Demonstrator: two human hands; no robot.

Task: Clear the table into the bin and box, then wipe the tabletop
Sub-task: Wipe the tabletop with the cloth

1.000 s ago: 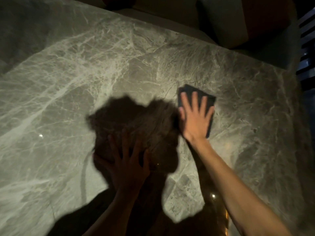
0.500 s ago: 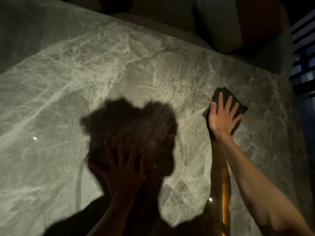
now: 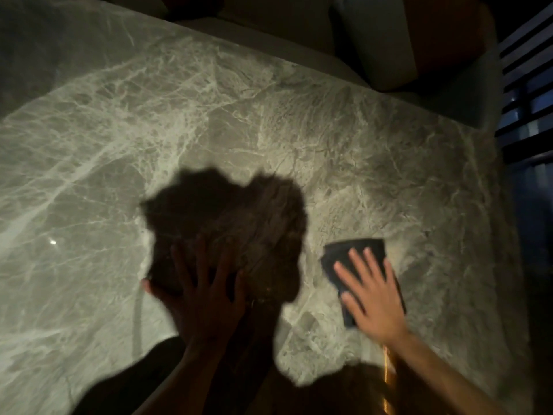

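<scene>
2 hands flat, fingers spread: right hand (image 3: 372,298) half-hides dark cloth (image 3: 353,253); left hand (image 3: 206,298) shadowed on bench (image 3: 209,130).

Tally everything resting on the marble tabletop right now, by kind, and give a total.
Dark cloths: 1, the cloth under the right hand
Hands flat on the tabletop: 2, including the left hand
Total: 3
</scene>
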